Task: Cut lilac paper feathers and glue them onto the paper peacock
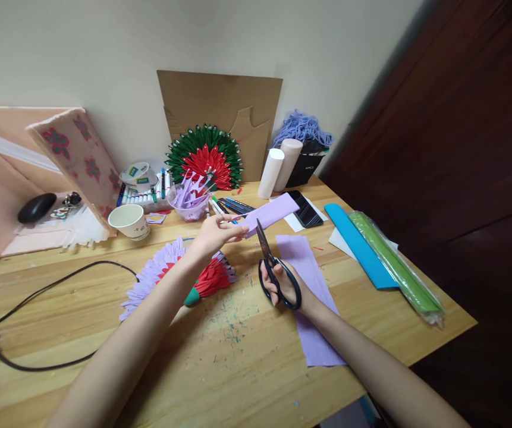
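Between the fingers of my left hand (217,235) is the near end of a folded strip of lilac crepe paper (273,212), held above the table. My right hand (285,282) grips a pair of black-handled scissors (265,246), fingers through the loops. The blades point up, with their tips close to the paper's lower edge; whether they touch it I cannot tell. Under my right wrist lies a longer lilac crepe paper piece (311,297). Behind my left forearm, partly hidden, sits a lilac and red paper petal fan (151,279).
Along the wall stand a cardboard sheet (220,95), a green and red petal fan (206,157), white rolls (271,173) and blue yarn (302,128). A paper cup (129,223), a bowl of lilac scraps (188,208), a phone (304,209), green paper roll (393,264) and black cable (55,284) lie around.
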